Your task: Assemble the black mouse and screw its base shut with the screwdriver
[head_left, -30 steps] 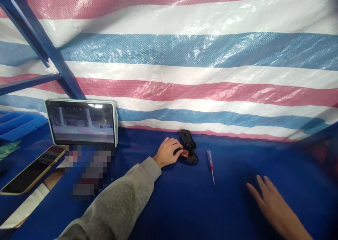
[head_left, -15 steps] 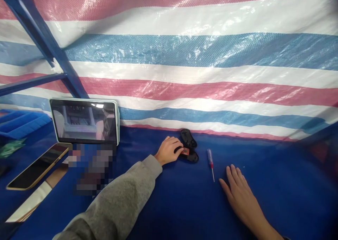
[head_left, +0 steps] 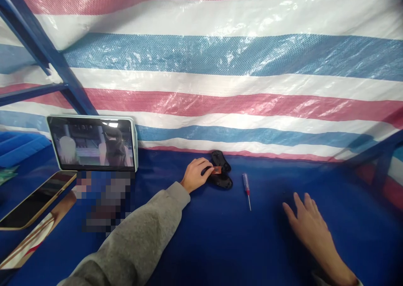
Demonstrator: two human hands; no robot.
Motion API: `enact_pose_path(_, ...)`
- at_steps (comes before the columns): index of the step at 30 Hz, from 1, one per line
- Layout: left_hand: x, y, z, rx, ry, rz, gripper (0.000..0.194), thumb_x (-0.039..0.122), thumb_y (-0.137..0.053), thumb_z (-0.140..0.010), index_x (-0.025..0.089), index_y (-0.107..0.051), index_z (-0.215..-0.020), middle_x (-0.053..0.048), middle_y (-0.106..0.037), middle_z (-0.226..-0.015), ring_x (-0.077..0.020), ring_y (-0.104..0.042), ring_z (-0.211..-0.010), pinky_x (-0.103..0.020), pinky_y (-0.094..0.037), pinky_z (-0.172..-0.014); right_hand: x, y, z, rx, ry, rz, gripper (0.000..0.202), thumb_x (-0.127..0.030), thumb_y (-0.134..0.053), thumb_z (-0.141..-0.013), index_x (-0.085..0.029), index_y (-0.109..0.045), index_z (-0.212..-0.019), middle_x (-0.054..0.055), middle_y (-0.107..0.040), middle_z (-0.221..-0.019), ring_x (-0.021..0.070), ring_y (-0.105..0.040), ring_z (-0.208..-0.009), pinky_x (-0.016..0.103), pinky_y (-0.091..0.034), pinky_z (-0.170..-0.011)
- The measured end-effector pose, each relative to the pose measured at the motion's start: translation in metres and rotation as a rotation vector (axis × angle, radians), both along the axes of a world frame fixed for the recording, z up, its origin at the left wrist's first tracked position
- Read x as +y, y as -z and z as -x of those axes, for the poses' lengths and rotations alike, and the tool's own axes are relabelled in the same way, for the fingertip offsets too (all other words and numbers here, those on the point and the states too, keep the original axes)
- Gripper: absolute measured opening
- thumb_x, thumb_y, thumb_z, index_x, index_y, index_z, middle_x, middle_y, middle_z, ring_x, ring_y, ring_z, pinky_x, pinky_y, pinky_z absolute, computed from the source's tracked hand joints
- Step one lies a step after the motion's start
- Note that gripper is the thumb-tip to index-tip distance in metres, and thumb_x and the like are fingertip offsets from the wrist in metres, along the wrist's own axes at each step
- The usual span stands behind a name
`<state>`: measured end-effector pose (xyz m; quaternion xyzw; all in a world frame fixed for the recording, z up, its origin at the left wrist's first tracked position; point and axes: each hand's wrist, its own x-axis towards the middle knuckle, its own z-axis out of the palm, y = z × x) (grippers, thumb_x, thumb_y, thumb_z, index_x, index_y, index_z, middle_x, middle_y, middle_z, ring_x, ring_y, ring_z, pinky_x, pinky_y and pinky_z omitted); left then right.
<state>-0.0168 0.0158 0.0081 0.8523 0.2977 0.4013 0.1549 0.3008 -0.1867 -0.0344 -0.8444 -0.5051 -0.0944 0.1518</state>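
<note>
Orange board (head_left: 217, 170) pinched in our left hand (head_left: 195, 176), over the lower black shell (head_left: 223, 181); upper shell (head_left: 221, 161) just behind. Our right hand (head_left: 310, 223) is empty, fingers spread, right of the screwdriver (head_left: 247, 190).

L hand (head_left: 195, 176): at centre of blue tabletop (head_left: 201, 244), fingers on small orange-red board (head_left: 216, 170), w/ thumb + fingertips at its L edge. Board lies over black shell half (head_left: 224, 181); 2nd black shell piece (head_left: 221, 160) just behind. Screwdriver (head_left: 246, 184), clear handle w/ red collar, R of shells, tip twd person. R hand (head_left: 310, 221): fingers spread, palm down, holds nothing, R of screwdriver, apart from it. Far L: tablet (head_left: 92, 143) upright, screen lit; phone (head_left: 37, 200) in front, screen dark; blue tray (head_left: 22, 147) behind phone. Striped sheet (head_left: 220, 84) at back.
</note>
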Motion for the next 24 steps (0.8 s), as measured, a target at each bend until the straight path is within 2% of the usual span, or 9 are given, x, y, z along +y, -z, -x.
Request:
enact_pose_path(2, 0.000, 0.000, 0.000, 0.010, 0.005, 0.000, 0.020, 0.032, -0.051, -0.096, 0.021, -0.068, -0.094, -0.005, -0.068, -0.097, -0.0186, -0.063, -0.091, -0.033, -0.045, -0.084, -0.008, 0.015, -0.011, -0.025, -0.036, 0.079, 0.077, -0.057, -0.022, -0.092, 0.000, -0.050, -0.135, 0.029, -0.042, -0.144, 0.0444, -0.032, -0.137, 0.062, -0.035, -0.105)
enact_pose_path(5, 0.000, -0.001, 0.000, 0.021, 0.000, -0.001, 0.022, 0.034, -0.050, -0.096, 0.021, -0.068, -0.095, -0.005, -0.068, -0.097, -0.0191, -0.063, -0.090, -0.033, -0.045, -0.084, -0.016, 0.024, -0.002, -0.041, -0.124, 0.060, 0.076, -0.056, -0.022, -0.092, -0.001, -0.048, -0.137, 0.025, -0.041, -0.146, 0.0403, -0.028, -0.140, 0.058, -0.033, -0.109)
enact_pose_path(7, 0.000, -0.001, 0.000, 0.016, -0.001, -0.004, 0.022, 0.034, -0.050, -0.097, 0.020, -0.067, -0.095, -0.005, -0.067, -0.097, -0.0191, -0.063, -0.090, -0.033, -0.045, -0.083, -0.017, 0.017, 0.015, -0.035, -0.253, 0.052, 0.073, -0.055, -0.025, -0.093, -0.002, -0.047, -0.139, 0.023, -0.040, -0.148, 0.0374, -0.027, -0.142, 0.055, -0.031, -0.112)
enact_pose_path(9, 0.000, 0.000, 0.000, -0.004, 0.001, -0.012, 0.021, 0.032, -0.050, -0.097, 0.020, -0.067, -0.095, -0.005, -0.067, -0.097, -0.0187, -0.063, -0.089, -0.032, -0.045, -0.082, -0.015, 0.006, 0.031, 0.007, -0.379, 0.092, 0.066, -0.052, -0.029, -0.095, -0.010, -0.044, -0.143, 0.014, -0.041, -0.150, 0.0313, -0.028, -0.142, 0.051, -0.035, -0.112)
enact_pose_path(12, 0.001, 0.001, -0.001, -0.037, 0.008, -0.027, 0.020, 0.031, -0.050, -0.097, 0.019, -0.066, -0.096, -0.005, -0.067, -0.096, -0.0179, -0.063, -0.088, -0.031, -0.046, -0.081, -0.008, -0.007, 0.036, 0.054, -0.464, 0.152, 0.058, -0.049, -0.031, -0.096, -0.019, -0.042, -0.145, 0.008, -0.040, -0.152, 0.0264, -0.032, -0.142, 0.046, -0.040, -0.109)
enact_pose_path(13, 0.001, 0.002, -0.001, -0.043, 0.009, -0.031, 0.020, 0.032, -0.050, -0.097, 0.019, -0.066, -0.096, -0.005, -0.067, -0.096, -0.0177, -0.063, -0.088, -0.031, -0.046, -0.081, -0.005, -0.007, 0.031, 0.046, -0.449, 0.152, 0.059, -0.050, -0.031, -0.096, -0.018, -0.042, -0.145, 0.009, -0.038, -0.153, 0.0270, -0.032, -0.141, 0.047, -0.039, -0.110)
enact_pose_path(17, 0.001, 0.002, -0.001, -0.043, 0.001, -0.053, 0.020, 0.032, -0.051, -0.097, 0.019, -0.066, -0.095, -0.005, -0.067, -0.095, -0.0172, -0.063, -0.087, -0.030, -0.048, -0.081, 0.009, 0.009, -0.009, -0.075, -0.128, 0.099, 0.074, -0.054, -0.026, -0.093, 0.001, -0.045, -0.138, 0.028, -0.041, -0.145, 0.0421, -0.033, -0.138, 0.059, -0.037, -0.105)
enact_pose_path(20, 0.001, 0.001, -0.001, -0.039, 0.001, -0.060, 0.019, 0.031, -0.051, -0.097, 0.019, -0.066, -0.095, -0.005, -0.067, -0.094, -0.0172, -0.063, -0.087, -0.030, -0.048, -0.080, 0.013, 0.025, -0.030, -0.095, -0.176, 0.115, 0.069, -0.050, -0.026, -0.093, -0.001, -0.049, -0.135, 0.026, -0.047, -0.141, 0.0406, -0.036, -0.137, 0.057, -0.038, -0.105)
enact_pose_path(24, 0.001, 0.001, -0.001, -0.041, -0.002, -0.068, 0.019, 0.031, -0.052, -0.097, 0.019, -0.067, -0.095, -0.005, -0.067, -0.094, -0.0173, -0.063, -0.087, -0.031, -0.048, -0.080, 0.010, 0.027, -0.018, -0.132, -0.260, 0.073, 0.063, -0.046, -0.027, -0.094, -0.004, -0.050, -0.135, 0.022, -0.049, -0.142, 0.0373, -0.036, -0.138, 0.053, -0.037, -0.108)
